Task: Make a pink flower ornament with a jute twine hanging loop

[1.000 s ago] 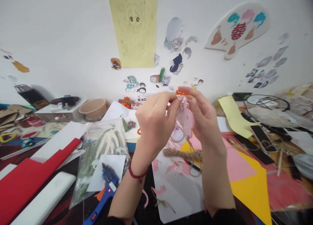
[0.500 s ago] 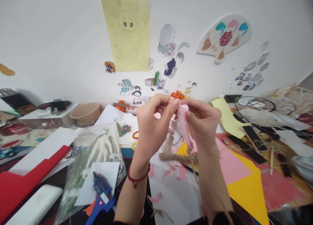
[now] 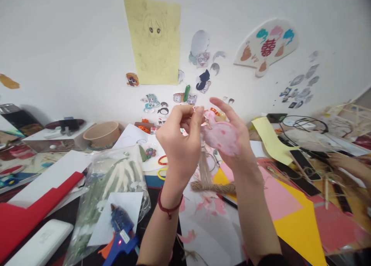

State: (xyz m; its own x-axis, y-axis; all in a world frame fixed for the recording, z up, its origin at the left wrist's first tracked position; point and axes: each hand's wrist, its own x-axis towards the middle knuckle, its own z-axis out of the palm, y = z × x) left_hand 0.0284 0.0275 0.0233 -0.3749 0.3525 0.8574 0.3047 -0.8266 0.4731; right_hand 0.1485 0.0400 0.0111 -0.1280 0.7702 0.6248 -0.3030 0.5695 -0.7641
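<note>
Raised in front of me, my left hand [image 3: 182, 134] pinches the small pale end of a pink craft ornament [image 3: 220, 138] between thumb and fingertips. The ornament is a flat, pale pink piece with darker pink spots, and it faces me in front of my right palm. My right hand [image 3: 239, 131] is open behind it, fingers stretched up and apart. Below the ornament hangs a pale tassel [image 3: 205, 167], partly hidden by my left hand. A twine bundle [image 3: 214, 187] lies under the tassel on the table.
A blue hot glue gun [image 3: 121, 227] with a lit red light rests at lower left on white paper. Near it are a plastic bag [image 3: 95, 173] and scissors [image 3: 162, 167]. Pink and yellow sheets [image 3: 301, 231] lie right, and another person's hand [image 3: 348, 163] shows at far right.
My right fingers have come off the ornament and spread upward. The pink piece has turned from edge-on to show its flat face. Another person's hand has appeared at the right.
</note>
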